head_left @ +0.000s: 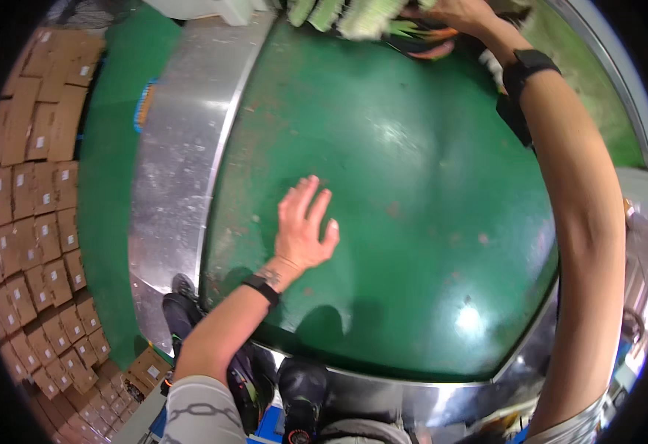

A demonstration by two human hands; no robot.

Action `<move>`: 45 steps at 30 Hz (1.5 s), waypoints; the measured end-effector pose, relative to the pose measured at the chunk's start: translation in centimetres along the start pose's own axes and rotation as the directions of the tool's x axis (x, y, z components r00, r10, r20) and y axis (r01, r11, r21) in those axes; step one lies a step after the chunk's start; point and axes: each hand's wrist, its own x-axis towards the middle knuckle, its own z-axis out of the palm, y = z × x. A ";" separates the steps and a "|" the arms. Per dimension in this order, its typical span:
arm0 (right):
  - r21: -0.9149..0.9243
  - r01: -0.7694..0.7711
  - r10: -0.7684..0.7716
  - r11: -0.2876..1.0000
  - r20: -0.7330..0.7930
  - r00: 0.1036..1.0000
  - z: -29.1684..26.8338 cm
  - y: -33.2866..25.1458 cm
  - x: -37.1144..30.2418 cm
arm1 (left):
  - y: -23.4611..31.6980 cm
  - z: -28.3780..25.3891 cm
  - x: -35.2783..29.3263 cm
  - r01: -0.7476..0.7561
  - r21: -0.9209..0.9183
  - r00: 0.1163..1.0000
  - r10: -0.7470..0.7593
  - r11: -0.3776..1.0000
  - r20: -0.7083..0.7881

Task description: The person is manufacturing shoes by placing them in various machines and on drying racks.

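My left hand (305,233) is held over the green surface (413,244) with its fingers spread and nothing in them. A black band circles that wrist. At the far edge, my right hand (457,13) reaches into a heap of soft things, its fingers blurred and partly cut off by the picture's top, so its grip cannot be made out. Beside its fingers are shaggy pale-green pieces (357,18) and dark pieces with orange and green streaks (421,41). Their kind is unclear. A black watch-like band (531,68) sits on my right wrist.
A bare metal ledge (179,148) borders the green surface on the left. Beyond it, stacked brown cartons (31,192) line the far left. Dark shoes (301,388) show at the lower edge. A pale rail (612,66) curves along the upper right.
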 end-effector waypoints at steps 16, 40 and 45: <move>-0.091 0.208 -0.135 -0.974 0.968 -0.210 -50.8 -34.6 -55.0 | 20.9 -11.9 0.3 0.441 -0.648 0.782 0.088 0.621 0.617; 0.495 0.857 0.161 -0.144 0.866 -0.473 -81.5 -65.8 -88.2 | 76.5 -11.5 -48.0 0.701 -0.646 0.042 0.887 0.302 0.461; 0.812 0.559 -0.217 -0.171 0.522 -0.825 -90.0 -67.2 -95.6 | 95.9 -7.2 -54.3 0.322 -0.606 -0.206 0.679 0.727 0.705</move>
